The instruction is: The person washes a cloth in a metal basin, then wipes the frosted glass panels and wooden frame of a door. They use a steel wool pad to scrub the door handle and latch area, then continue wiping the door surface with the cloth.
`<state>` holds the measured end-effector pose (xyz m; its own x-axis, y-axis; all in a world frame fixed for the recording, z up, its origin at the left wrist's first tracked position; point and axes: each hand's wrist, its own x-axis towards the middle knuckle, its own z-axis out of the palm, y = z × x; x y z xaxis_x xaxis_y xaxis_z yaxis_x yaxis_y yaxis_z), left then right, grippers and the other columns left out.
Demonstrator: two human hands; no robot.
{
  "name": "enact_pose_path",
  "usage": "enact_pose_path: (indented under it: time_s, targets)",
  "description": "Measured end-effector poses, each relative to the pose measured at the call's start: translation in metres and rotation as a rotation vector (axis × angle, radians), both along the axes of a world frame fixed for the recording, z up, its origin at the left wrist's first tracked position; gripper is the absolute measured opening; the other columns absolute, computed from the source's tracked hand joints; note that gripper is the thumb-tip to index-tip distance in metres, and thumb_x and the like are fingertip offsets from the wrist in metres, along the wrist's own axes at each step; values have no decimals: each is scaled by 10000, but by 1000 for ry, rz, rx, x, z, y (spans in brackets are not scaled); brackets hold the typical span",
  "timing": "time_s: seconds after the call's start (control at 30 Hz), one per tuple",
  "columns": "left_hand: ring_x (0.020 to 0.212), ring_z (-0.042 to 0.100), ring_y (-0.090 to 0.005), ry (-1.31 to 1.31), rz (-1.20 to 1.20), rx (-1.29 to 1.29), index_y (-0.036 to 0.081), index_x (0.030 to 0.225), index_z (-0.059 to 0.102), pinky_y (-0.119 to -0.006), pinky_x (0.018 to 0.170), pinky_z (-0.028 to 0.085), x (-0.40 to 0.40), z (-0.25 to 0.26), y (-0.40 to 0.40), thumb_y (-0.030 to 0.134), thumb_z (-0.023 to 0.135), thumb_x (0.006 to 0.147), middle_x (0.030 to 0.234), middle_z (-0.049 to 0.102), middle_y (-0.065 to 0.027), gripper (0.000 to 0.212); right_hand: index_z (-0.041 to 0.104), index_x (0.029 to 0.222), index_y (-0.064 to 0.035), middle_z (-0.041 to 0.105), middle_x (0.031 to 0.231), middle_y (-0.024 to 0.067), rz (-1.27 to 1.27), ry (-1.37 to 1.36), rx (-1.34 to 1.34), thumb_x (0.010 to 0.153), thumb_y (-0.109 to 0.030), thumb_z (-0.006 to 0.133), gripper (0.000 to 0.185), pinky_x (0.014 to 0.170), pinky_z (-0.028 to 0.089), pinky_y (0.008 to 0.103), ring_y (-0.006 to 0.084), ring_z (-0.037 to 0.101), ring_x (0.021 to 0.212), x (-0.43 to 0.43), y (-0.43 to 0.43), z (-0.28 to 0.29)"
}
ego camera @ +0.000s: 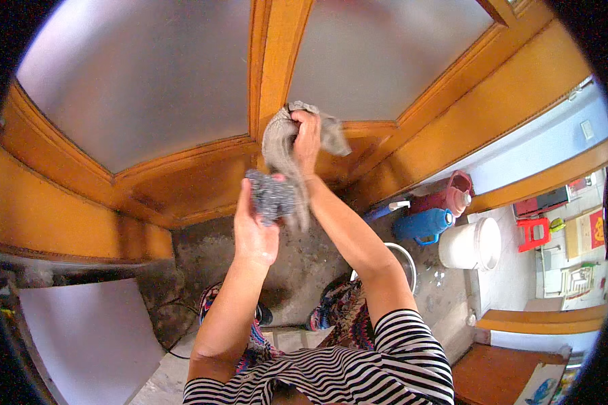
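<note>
In my left hand (256, 243) is a grey steel-wool-like scrubbing pad (272, 198), resting against palm and fingers below the lower door panel. My right hand (308, 139) grips a beige-grey cloth (279, 136), bunched at the foot of the wooden middle post (276, 66). One end of the cloth hangs down beside the pad, blurred; another end spreads to the right over the wood frame. Frosted glass panes (182, 86) fill the wooden door on both sides of the post. Most fingers of my right hand are hidden in the cloth.
On the floor to the right stand a blue thermos flask (423, 224), a pinkish-red thermos flask (458, 195) and a white bucket (468, 244). A white round rim (410, 263) shows behind my right arm. A pale flat board (91, 334) lies at lower left. A red stool (533, 234) stands through the doorway.
</note>
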<state>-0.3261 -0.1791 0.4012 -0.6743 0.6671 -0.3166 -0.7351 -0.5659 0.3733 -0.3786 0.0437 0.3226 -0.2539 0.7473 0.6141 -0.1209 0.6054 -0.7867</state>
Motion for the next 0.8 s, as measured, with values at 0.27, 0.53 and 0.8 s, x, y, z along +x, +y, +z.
enact_pose_path:
  time_s: [0.27,0.53,0.8]
  targets:
    - [1068,631,-220,-62,-8,88,157,1191,632,-451,943,502,-12,-14,-28,481,429,1059,1240,677,-48,404,562,1192,-64,559,1146,176,-363,-250,411,789,51,633,425,970,419,453,358,513,1112,86,59,46]
    - [1152,598,-254,-61,-59,141,156,1216,629,-462,958,484,-13,-8,-26,478,425,1058,1278,659,-46,413,586,1150,-116,573,1191,52,201,730,-728,1012,-496,401,445,1012,404,398,237,526,1132,27,14,75]
    - [1212,575,-249,-100,15,99,158,1309,594,-473,1028,445,-14,-2,-23,479,397,1063,1346,635,-31,449,628,1110,-99,542,1127,171,-33,-165,675,714,51,654,424,978,407,480,402,502,1102,20,-10,76]
